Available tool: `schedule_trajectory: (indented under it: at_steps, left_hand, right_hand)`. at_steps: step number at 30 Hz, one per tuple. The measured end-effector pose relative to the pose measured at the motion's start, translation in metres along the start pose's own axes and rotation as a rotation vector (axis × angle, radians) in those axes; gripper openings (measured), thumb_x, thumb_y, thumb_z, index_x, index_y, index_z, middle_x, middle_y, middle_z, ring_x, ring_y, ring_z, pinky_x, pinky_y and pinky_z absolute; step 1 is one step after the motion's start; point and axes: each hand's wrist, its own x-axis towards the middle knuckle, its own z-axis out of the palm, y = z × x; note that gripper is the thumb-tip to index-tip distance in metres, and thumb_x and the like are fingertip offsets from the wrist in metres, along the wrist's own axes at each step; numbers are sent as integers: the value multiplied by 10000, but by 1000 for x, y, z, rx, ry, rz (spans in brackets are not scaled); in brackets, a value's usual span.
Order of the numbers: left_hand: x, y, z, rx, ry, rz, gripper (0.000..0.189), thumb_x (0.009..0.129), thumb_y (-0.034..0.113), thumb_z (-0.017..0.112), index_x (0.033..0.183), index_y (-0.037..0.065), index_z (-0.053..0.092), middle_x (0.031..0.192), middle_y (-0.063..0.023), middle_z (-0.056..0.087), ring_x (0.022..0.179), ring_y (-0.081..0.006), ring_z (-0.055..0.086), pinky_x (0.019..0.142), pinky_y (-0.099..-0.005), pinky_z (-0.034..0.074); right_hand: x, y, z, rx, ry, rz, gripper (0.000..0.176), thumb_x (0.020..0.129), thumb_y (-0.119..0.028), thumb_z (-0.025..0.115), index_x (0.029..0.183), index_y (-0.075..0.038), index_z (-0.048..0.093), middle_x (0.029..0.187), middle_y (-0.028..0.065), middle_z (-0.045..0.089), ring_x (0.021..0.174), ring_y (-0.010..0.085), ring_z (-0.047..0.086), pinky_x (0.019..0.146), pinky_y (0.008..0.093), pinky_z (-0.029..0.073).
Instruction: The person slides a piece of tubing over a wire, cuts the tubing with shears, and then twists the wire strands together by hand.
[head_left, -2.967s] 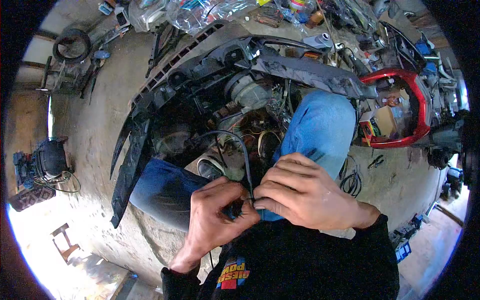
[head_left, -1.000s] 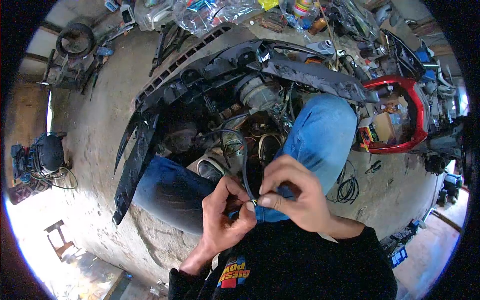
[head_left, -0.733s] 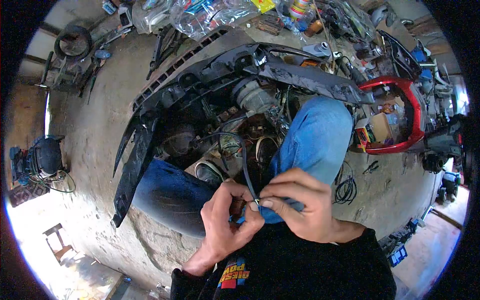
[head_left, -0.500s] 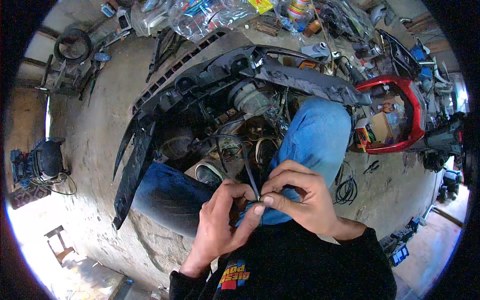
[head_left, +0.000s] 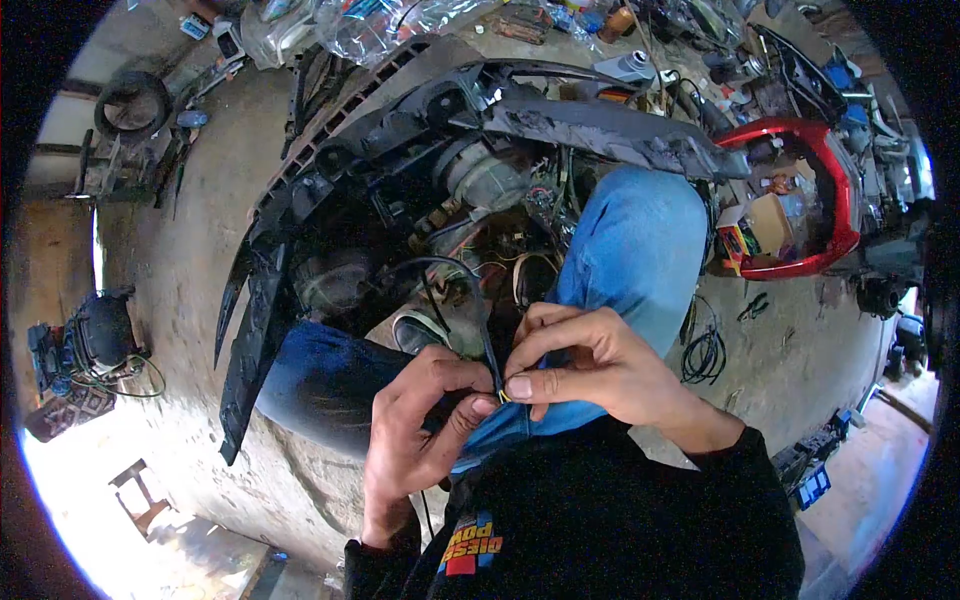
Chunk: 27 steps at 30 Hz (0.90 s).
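Note:
Both hands meet over my lap at the end of a black cable (head_left: 478, 312). My left hand (head_left: 425, 420) pinches the cable end from the left, thumb and forefinger pressed together. From the right, my right hand (head_left: 590, 365) grips the same end, with thin yellow wire showing between the fingertips. The cable curves back into a large black plastic car part (head_left: 600, 140) with round lamp housings (head_left: 485, 175), lying around my legs. The exact wire ends are partly hidden by the fingers.
A red frame-like part (head_left: 845, 190) with a small cardboard box (head_left: 770, 225) inside it lies at the right. A coiled black cable (head_left: 704, 355) is on the floor beside my knee. A tyre (head_left: 133, 105) stands at the upper left. Plastic bags and bottles lie at the back.
Both hands have shifted slightly left in view, still at the cable end. Yellow wire now shows between the fingertips. The surroundings have shifted slightly with the camera.

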Motion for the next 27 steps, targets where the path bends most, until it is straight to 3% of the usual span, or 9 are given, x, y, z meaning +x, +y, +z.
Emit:
schedule_trajectory:
  at_steps: [3,9,12,16,19,22,26,27]
  left_hand:
    - [2,-4,4,125,89,110,195,891,88,764,1029,7,651,935,-117,667,828,-248,655,736,-337,526]
    - [0,8,16,74,194,-32,151,923,89,735,1022,12,650,934,-109,647,807,-206,633,719,-312,515]
    - [-12,-3,25,-109,255,-193,115,923,64,713,986,1,639,959,-117,640,767,-169,601,664,-273,488]
    - [-15,-5,34,-302,304,-235,112,954,76,664,981,-9,596,929,-94,602,750,-138,569,648,-263,465]
    - [-13,5,34,-431,306,-323,123,984,99,627,996,-8,570,906,-77,572,772,-129,561,684,-271,466]
    - [-15,-1,34,-434,270,-272,143,1001,125,614,1004,-6,556,911,-76,559,785,-129,554,709,-272,462]
    - [-20,7,33,-366,221,-242,155,1006,143,618,1003,-1,562,948,-89,563,788,-134,544,720,-270,464]
    - [-18,9,32,-359,237,-237,150,1006,142,618,1004,2,564,952,-91,564,792,-137,546,724,-273,465]
  right_hand:
    - [2,-5,-1,25,-19,43,178,944,-150,743,1023,9,748,931,45,563,825,145,626,621,270,617]
    - [3,0,-1,81,24,73,211,938,-193,757,1012,5,756,929,44,562,824,147,624,602,271,619]
    - [6,9,-1,40,47,39,223,932,-206,765,1011,2,758,932,41,561,819,142,622,604,263,617]
    - [6,11,2,79,56,97,230,895,-211,804,1001,-10,766,927,46,552,850,153,609,671,270,577]
    - [8,19,1,-506,142,-331,233,843,-186,845,996,-28,768,936,56,539,873,174,586,747,286,509]
    - [5,4,12,-553,398,-335,256,791,-160,872,1000,-55,768,954,62,529,886,188,565,792,297,455]
    - [1,11,16,-559,395,-630,277,792,-104,856,1057,-80,779,990,50,526,898,158,574,775,290,479]
    - [-5,8,13,-753,406,-701,284,800,-72,838,1079,-97,790,1032,63,586,874,174,623,762,306,515]
